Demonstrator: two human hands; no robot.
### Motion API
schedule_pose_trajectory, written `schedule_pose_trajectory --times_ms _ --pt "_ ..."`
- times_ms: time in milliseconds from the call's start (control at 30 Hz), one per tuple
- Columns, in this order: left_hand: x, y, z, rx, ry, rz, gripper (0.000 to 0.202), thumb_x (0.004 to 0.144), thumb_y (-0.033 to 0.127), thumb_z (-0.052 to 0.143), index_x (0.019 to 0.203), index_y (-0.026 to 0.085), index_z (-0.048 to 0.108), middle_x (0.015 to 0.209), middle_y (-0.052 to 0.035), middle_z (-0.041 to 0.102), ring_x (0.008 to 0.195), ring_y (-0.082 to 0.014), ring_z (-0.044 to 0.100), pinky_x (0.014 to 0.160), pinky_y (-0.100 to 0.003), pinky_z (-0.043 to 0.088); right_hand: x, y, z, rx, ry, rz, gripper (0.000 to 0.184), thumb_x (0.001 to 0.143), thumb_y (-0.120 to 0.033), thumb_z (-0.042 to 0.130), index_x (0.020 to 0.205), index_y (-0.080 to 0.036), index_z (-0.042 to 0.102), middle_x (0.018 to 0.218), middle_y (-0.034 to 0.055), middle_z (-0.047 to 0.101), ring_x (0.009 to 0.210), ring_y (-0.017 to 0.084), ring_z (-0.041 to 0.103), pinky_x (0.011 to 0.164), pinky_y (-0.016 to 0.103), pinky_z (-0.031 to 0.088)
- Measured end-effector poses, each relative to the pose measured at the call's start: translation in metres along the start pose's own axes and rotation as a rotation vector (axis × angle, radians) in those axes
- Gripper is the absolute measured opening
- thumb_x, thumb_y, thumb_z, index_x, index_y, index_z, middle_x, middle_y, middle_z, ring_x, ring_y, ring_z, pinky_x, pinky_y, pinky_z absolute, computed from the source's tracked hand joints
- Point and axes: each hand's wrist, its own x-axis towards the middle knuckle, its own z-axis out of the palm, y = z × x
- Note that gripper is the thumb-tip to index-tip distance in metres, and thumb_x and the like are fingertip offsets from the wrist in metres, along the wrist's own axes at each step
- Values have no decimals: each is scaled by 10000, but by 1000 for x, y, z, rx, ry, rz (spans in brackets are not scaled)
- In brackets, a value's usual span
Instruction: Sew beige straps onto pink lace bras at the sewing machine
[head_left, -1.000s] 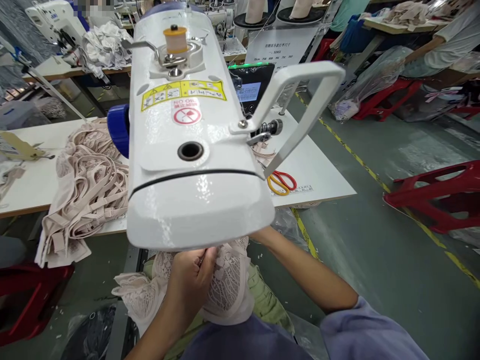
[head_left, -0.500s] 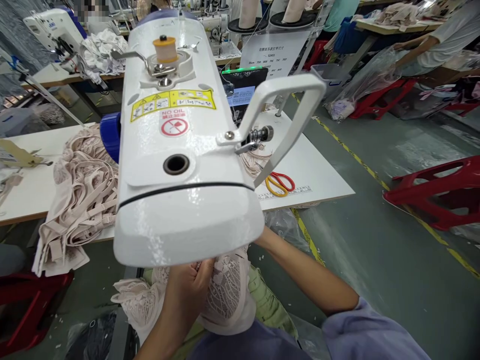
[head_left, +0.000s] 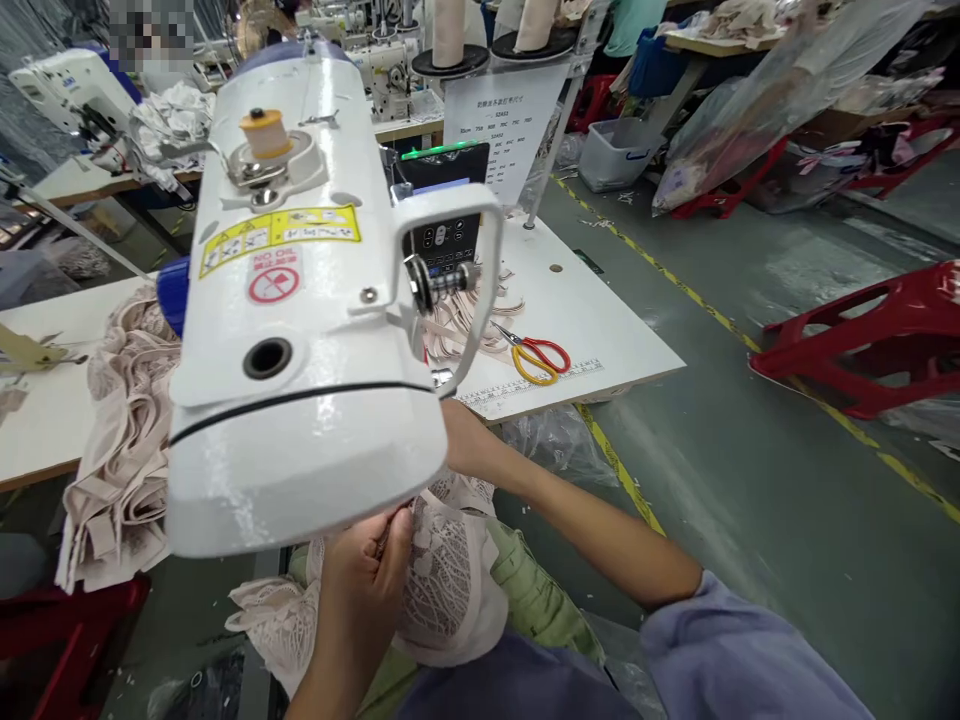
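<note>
A beige lace bra (head_left: 442, 580) lies over my lap, partly under the head of a white sewing machine (head_left: 300, 470). My left hand (head_left: 367, 560) is closed on the bra's edge, thumb on top, just below the machine's front end. My right hand (head_left: 466, 440) reaches in from the right behind the machine head. Its fingers are hidden there, so what they touch does not show. Red and yellow handled scissors (head_left: 536, 360) lie on the white table (head_left: 622, 350), to the right of the machine.
A heap of beige bras (head_left: 127, 440) hangs over the table's left edge. Beige straps (head_left: 469, 325) lie behind the scissors, near a control panel (head_left: 442, 235). A red stool (head_left: 862, 340) stands on the floor at right. Thread cones (head_left: 448, 35) rise at the back.
The view has shifted, so the machine appears further left and more of the scissors and straps shows. My right wrist is more visible beside the machine. My left hand keeps its grip on the bra.
</note>
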Motion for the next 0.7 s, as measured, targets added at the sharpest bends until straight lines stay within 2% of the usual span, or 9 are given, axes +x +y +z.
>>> schedule_pose_trajectory --times_ms 133,233,367,533,600,700 --pt "-6 -2 1 22 19 -13 344 950 371 501 1171 209 709 1151 -65 739 1059 -243 702 814 -295 594 1 4 5 62 33 12 35 788 -199 612 766 -172 608 855 24 553 716 159 503 610 266 439" --pt "-9 -3 2 23 34 -12 337 951 373 498 1150 213 716 1088 -62 762 981 -230 727 794 -290 594 2 6 10 63 61 17 22 785 -200 604 781 -181 615 795 9 546 742 170 516 635 269 436" --pt "-12 -5 2 77 73 17 333 951 375 495 1112 203 730 968 -68 781 803 -216 738 698 -285 587 3 2 12 48 77 34 40 770 -191 624 808 -184 635 781 1 561 766 170 543 676 270 431" --pt "-15 -6 4 85 26 35 344 967 364 478 1156 192 709 778 -47 769 534 -157 662 484 -230 496 3 3 12 21 96 6 42 761 -171 642 799 -176 625 860 19 582 800 171 557 696 272 434" --pt "-16 -6 5 97 2 62 352 976 349 464 1191 191 692 729 -42 757 495 -148 643 465 -224 479 3 7 13 4 110 -23 48 758 -153 639 799 -177 630 902 30 590 844 180 563 717 273 441" --pt "-16 -7 7 161 -12 137 343 976 323 459 1189 188 692 766 -53 766 541 -155 672 503 -222 496 3 14 15 8 120 -67 41 768 -150 639 800 -175 634 935 41 591 881 186 564 748 272 448"
